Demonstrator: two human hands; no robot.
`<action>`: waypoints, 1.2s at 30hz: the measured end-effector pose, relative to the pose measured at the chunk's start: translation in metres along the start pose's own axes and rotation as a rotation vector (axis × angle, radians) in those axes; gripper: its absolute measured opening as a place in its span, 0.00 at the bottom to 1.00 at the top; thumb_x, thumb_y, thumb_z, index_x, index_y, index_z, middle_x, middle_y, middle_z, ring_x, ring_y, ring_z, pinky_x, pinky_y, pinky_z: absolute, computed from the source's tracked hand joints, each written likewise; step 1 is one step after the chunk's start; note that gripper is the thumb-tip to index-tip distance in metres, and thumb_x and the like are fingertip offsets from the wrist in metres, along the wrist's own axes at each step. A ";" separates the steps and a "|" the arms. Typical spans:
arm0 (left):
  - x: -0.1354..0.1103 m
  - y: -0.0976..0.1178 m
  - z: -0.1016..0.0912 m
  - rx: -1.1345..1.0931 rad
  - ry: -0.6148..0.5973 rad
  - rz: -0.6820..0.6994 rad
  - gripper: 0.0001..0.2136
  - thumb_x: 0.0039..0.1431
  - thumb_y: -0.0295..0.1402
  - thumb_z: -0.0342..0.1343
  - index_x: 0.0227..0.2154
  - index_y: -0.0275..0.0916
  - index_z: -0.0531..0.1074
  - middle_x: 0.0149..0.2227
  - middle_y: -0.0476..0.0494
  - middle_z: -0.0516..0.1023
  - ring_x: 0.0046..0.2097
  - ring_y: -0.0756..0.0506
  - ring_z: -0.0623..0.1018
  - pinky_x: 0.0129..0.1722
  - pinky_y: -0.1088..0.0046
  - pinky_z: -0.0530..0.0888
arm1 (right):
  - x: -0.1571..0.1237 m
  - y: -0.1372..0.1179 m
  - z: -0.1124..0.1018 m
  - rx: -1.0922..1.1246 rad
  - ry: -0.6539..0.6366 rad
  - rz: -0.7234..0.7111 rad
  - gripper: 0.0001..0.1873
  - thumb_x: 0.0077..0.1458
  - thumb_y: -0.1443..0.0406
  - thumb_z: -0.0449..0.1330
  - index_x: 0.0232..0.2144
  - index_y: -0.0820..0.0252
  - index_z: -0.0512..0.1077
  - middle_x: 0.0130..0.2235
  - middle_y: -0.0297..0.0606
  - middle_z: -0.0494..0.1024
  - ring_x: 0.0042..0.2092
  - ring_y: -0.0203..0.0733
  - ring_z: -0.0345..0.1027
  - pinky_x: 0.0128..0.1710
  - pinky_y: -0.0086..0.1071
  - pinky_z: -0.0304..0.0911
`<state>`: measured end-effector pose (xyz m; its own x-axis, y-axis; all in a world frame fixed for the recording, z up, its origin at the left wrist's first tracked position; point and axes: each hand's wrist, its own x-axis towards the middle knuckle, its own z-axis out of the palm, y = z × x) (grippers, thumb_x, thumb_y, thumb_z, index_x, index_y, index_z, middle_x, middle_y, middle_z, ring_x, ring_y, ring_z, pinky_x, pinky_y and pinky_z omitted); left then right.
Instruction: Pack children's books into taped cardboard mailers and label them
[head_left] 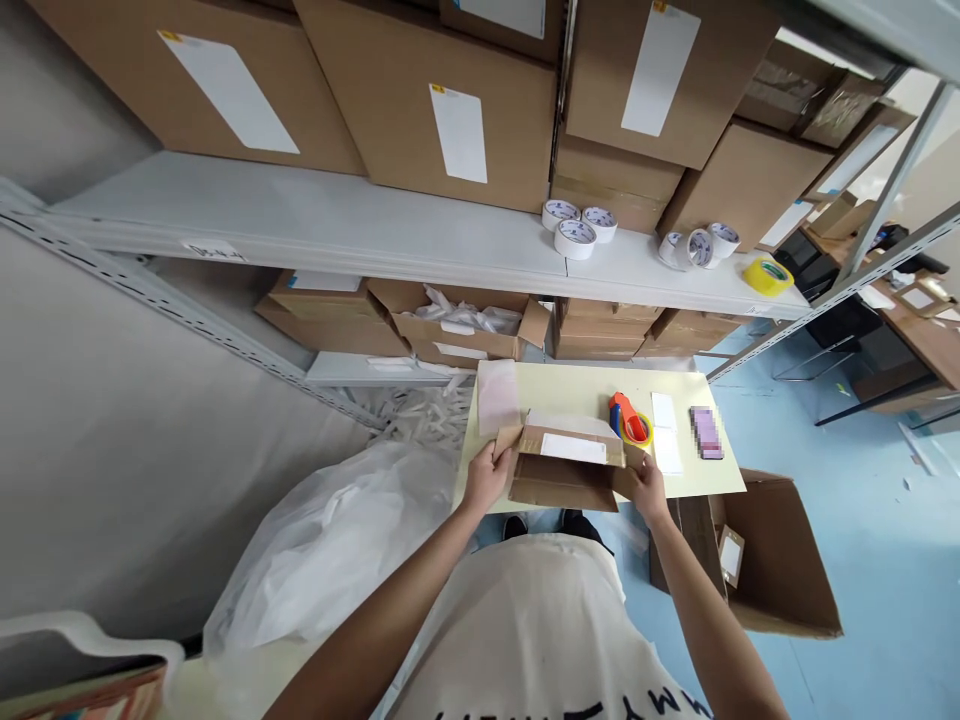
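A small open cardboard box (564,480) rests at the near edge of a pale yellow table (581,385). A white packet (574,447) lies inside it. My left hand (486,478) grips the box's left side flap, fingers curled round it. The box's right end is held by my right hand (646,485), whose fingers are closed on the cardboard. An orange tape dispenser with yellow tape (630,420) sits just behind the box.
White slips (665,430) and a purple phone (706,432) lie on the table's right part. A big open carton (772,560) stands on the blue floor at right, a white plastic bag (337,550) at left. Shelves ahead hold cartons, white tape rolls (575,237) and a yellow roll (766,275).
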<state>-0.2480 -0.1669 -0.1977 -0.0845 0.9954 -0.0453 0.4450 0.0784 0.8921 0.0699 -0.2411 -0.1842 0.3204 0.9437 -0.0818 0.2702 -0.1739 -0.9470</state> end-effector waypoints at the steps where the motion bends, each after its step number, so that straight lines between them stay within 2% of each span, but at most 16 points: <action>1: 0.004 0.004 -0.001 -0.019 0.005 -0.013 0.11 0.58 0.39 0.51 0.39 0.39 0.72 0.37 0.42 0.81 0.42 0.41 0.80 0.43 0.66 0.75 | 0.002 -0.001 -0.002 0.016 0.030 0.027 0.30 0.52 0.55 0.57 0.57 0.60 0.64 0.41 0.44 0.80 0.41 0.49 0.75 0.41 0.43 0.71; 3: 0.011 0.010 -0.001 -0.026 0.008 -0.066 0.14 0.57 0.36 0.53 0.45 0.39 0.70 0.41 0.40 0.80 0.44 0.41 0.79 0.45 0.65 0.75 | 0.005 -0.002 -0.002 -0.013 0.107 0.057 0.35 0.53 0.53 0.57 0.60 0.62 0.59 0.38 0.45 0.79 0.39 0.49 0.75 0.38 0.43 0.71; 5: 0.013 0.017 -0.003 0.038 0.037 -0.088 0.19 0.54 0.33 0.56 0.50 0.37 0.67 0.47 0.36 0.77 0.49 0.39 0.77 0.49 0.61 0.74 | 0.007 -0.003 0.000 -0.139 0.199 0.027 0.35 0.54 0.53 0.56 0.60 0.63 0.57 0.42 0.49 0.78 0.43 0.51 0.73 0.40 0.46 0.70; 7: 0.011 0.023 -0.007 0.162 0.089 -0.009 0.22 0.53 0.32 0.58 0.52 0.36 0.67 0.53 0.32 0.73 0.56 0.35 0.72 0.54 0.55 0.69 | 0.005 -0.007 0.000 -0.348 0.277 -0.068 0.32 0.54 0.54 0.55 0.58 0.62 0.61 0.51 0.54 0.73 0.52 0.56 0.68 0.47 0.51 0.67; 9: 0.009 0.030 -0.013 0.276 0.079 0.137 0.18 0.53 0.32 0.57 0.49 0.38 0.71 0.55 0.33 0.71 0.59 0.33 0.68 0.59 0.52 0.64 | 0.000 -0.015 -0.003 -0.562 0.282 -0.162 0.25 0.54 0.56 0.56 0.53 0.61 0.68 0.55 0.55 0.68 0.57 0.60 0.62 0.53 0.54 0.62; 12: 0.012 0.039 -0.022 0.337 -0.131 0.282 0.11 0.56 0.36 0.54 0.41 0.42 0.76 0.48 0.36 0.77 0.56 0.33 0.71 0.59 0.54 0.63 | -0.009 -0.031 -0.010 -0.730 0.085 -0.201 0.15 0.55 0.56 0.58 0.40 0.57 0.76 0.47 0.50 0.74 0.51 0.58 0.67 0.52 0.53 0.63; 14: 0.016 0.042 -0.023 0.363 -0.260 0.226 0.15 0.56 0.43 0.55 0.42 0.42 0.76 0.46 0.36 0.79 0.54 0.33 0.73 0.57 0.57 0.66 | -0.014 -0.039 -0.012 -0.730 -0.081 -0.171 0.14 0.55 0.54 0.60 0.35 0.57 0.77 0.41 0.46 0.76 0.46 0.55 0.71 0.50 0.50 0.66; 17: 0.014 0.038 -0.016 0.425 -0.432 0.061 0.29 0.47 0.52 0.60 0.50 0.42 0.72 0.51 0.35 0.78 0.55 0.31 0.74 0.52 0.59 0.68 | -0.020 -0.043 -0.008 -0.676 -0.206 -0.118 0.22 0.48 0.51 0.66 0.42 0.58 0.77 0.46 0.46 0.76 0.48 0.55 0.72 0.51 0.48 0.67; 20: -0.006 0.031 -0.002 0.478 -0.532 0.050 0.47 0.34 0.50 0.68 0.60 0.41 0.61 0.62 0.29 0.66 0.60 0.27 0.69 0.53 0.58 0.67 | -0.026 -0.039 -0.001 -0.665 -0.241 -0.112 0.36 0.43 0.53 0.69 0.54 0.59 0.71 0.54 0.48 0.70 0.54 0.57 0.68 0.55 0.48 0.66; 21: -0.014 0.029 0.004 0.491 -0.521 0.061 0.52 0.33 0.47 0.70 0.63 0.38 0.55 0.65 0.25 0.60 0.62 0.26 0.66 0.53 0.57 0.67 | -0.027 -0.038 0.001 -0.676 -0.248 -0.124 0.38 0.43 0.53 0.69 0.56 0.59 0.69 0.56 0.49 0.69 0.55 0.58 0.67 0.56 0.48 0.65; 23: -0.030 0.026 0.012 0.502 -0.467 0.073 0.55 0.37 0.41 0.69 0.67 0.34 0.45 0.67 0.20 0.53 0.64 0.27 0.63 0.54 0.57 0.66 | -0.026 -0.037 0.001 -0.700 -0.254 -0.176 0.37 0.47 0.55 0.67 0.59 0.59 0.66 0.56 0.51 0.68 0.57 0.60 0.66 0.57 0.51 0.63; 25: -0.040 0.025 0.017 0.501 -0.408 0.080 0.53 0.42 0.38 0.67 0.67 0.33 0.40 0.67 0.19 0.51 0.64 0.28 0.64 0.54 0.58 0.66 | -0.020 -0.039 -0.001 -0.699 -0.246 -0.258 0.37 0.51 0.56 0.64 0.61 0.58 0.63 0.57 0.51 0.67 0.59 0.60 0.64 0.58 0.53 0.61; 29: -0.045 0.023 0.019 0.484 -0.351 0.101 0.51 0.46 0.36 0.65 0.67 0.36 0.39 0.67 0.21 0.55 0.63 0.29 0.65 0.55 0.56 0.65 | 0.008 -0.044 -0.005 -0.686 -0.201 -0.334 0.39 0.55 0.57 0.60 0.66 0.57 0.53 0.62 0.51 0.61 0.64 0.57 0.55 0.61 0.53 0.57; 31: -0.044 0.022 0.020 0.469 -0.335 0.113 0.51 0.46 0.36 0.66 0.67 0.38 0.39 0.67 0.23 0.55 0.63 0.30 0.65 0.56 0.57 0.65 | 0.026 -0.044 0.000 -0.749 -0.190 -0.281 0.40 0.53 0.54 0.61 0.65 0.58 0.55 0.63 0.52 0.60 0.65 0.61 0.51 0.62 0.56 0.54; 33: -0.043 0.021 0.021 0.457 -0.323 0.120 0.51 0.46 0.36 0.66 0.67 0.39 0.38 0.66 0.23 0.56 0.63 0.30 0.65 0.56 0.57 0.65 | 0.040 -0.043 0.007 -0.824 -0.204 -0.186 0.39 0.51 0.51 0.63 0.61 0.57 0.61 0.63 0.53 0.60 0.65 0.65 0.50 0.61 0.58 0.52; 36: -0.042 0.019 0.024 0.418 -0.310 0.122 0.52 0.46 0.35 0.66 0.67 0.39 0.37 0.66 0.24 0.56 0.64 0.31 0.65 0.56 0.57 0.66 | 0.053 -0.041 0.020 -0.846 -0.279 -0.041 0.36 0.49 0.48 0.64 0.55 0.62 0.68 0.58 0.54 0.66 0.61 0.63 0.58 0.59 0.54 0.56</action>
<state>-0.2144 -0.2063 -0.1902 0.2286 0.9635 -0.1396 0.7576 -0.0860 0.6471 0.0579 -0.1782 -0.1562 0.0928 0.9687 -0.2301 0.8918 -0.1836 -0.4134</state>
